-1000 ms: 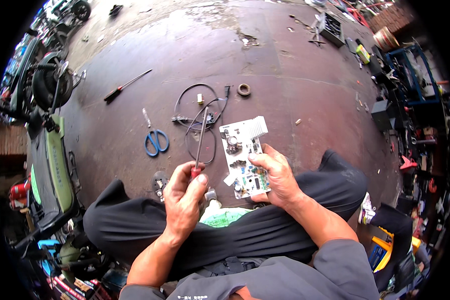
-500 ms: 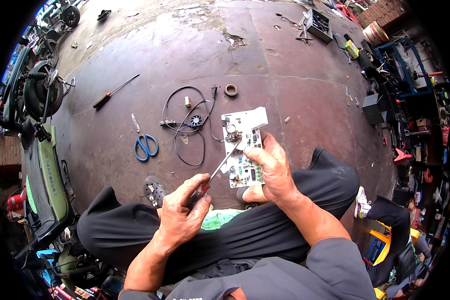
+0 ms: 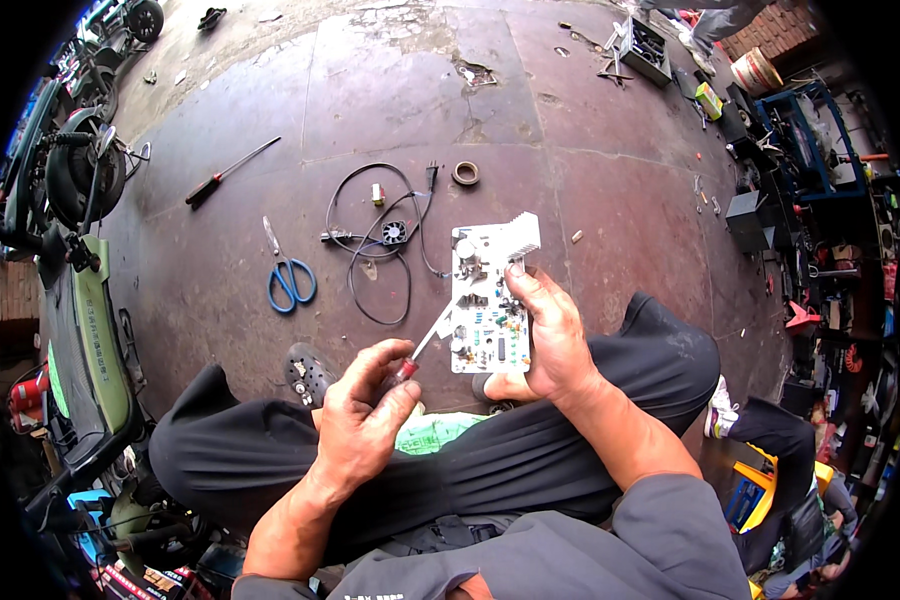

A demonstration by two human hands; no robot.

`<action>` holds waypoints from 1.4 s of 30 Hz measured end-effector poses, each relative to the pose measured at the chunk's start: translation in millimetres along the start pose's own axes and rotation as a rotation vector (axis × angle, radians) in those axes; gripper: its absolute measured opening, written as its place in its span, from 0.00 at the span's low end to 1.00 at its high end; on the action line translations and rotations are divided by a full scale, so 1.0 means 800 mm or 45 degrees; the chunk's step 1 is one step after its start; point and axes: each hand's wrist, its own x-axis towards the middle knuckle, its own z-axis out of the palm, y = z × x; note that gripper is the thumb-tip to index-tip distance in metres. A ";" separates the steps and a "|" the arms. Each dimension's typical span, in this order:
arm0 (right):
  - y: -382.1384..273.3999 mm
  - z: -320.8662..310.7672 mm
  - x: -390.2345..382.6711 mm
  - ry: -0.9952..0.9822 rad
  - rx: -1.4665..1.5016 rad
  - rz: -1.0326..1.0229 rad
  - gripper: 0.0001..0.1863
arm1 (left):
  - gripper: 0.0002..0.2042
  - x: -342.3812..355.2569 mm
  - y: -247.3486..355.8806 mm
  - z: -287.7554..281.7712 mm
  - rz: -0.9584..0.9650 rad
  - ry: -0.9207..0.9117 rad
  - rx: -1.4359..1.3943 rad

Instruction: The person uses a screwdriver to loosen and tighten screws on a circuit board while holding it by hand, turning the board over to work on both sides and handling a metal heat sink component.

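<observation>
My right hand (image 3: 555,335) grips the right edge of a white circuit board (image 3: 488,348), thumb over its face near a finned white heat sink (image 3: 518,237). The board stands over my lap, its small parts facing me. In my left hand (image 3: 368,405) is a screwdriver (image 3: 403,371), fingers wrapped round its red handle. Its shaft slants up and right to the board's left side; whether the tip touches a part I cannot make out. Beyond the board, a black power cord (image 3: 407,290) lies coiled on the floor with a small fan (image 3: 394,233).
Blue-handled scissors (image 3: 291,287) and another screwdriver (image 3: 215,182) lie to the left. A roll of tape (image 3: 466,173) rests past the board. A metal toolbox (image 3: 644,52) stands far right, where another person's leg shows. A scooter (image 3: 100,345) borders the left; clutter lines the right.
The board has turned more upright and flatter toward me, and my right thumb has shifted up along its edge. The screwdriver has drawn slightly back. A person's leg has appeared far right.
</observation>
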 end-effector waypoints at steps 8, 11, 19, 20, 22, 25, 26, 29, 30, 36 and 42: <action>0.013 -0.025 0.017 0.007 0.273 0.196 0.16 | 0.20 0.004 0.002 -0.003 0.207 0.048 -0.039; 0.016 -0.028 0.019 0.029 0.274 0.177 0.16 | 0.23 0.004 0.004 0.004 0.154 0.030 0.042; 0.011 -0.034 0.019 -0.104 0.343 0.220 0.17 | 0.25 -0.003 -0.010 0.003 0.465 -0.075 0.168; 0.011 -0.031 0.018 -0.109 0.323 0.213 0.17 | 0.25 -0.001 -0.011 0.004 0.503 -0.060 0.211; 0.016 -0.025 0.015 -0.124 0.282 0.205 0.17 | 0.24 0.005 -0.011 0.006 0.577 -0.024 0.301; 0.025 -0.022 0.010 -0.163 0.137 0.246 0.17 | 0.21 0.012 -0.019 0.005 0.441 -0.021 0.177; 0.028 -0.020 0.009 -0.178 0.092 0.255 0.17 | 0.20 0.016 -0.026 0.003 0.424 -0.032 0.148; 0.029 -0.015 0.008 -0.183 0.137 0.315 0.17 | 0.16 0.020 -0.028 0.006 0.487 -0.024 0.091; 0.027 -0.016 0.007 -0.185 0.163 0.343 0.17 | 0.16 0.020 -0.027 0.007 0.490 -0.032 0.070; 0.028 -0.020 0.003 -0.243 0.260 0.386 0.16 | 0.14 0.013 -0.014 0.011 0.461 -0.134 0.086; 0.023 -0.016 -0.004 -0.354 0.330 0.310 0.22 | 0.16 0.008 -0.008 0.018 0.624 -0.167 0.226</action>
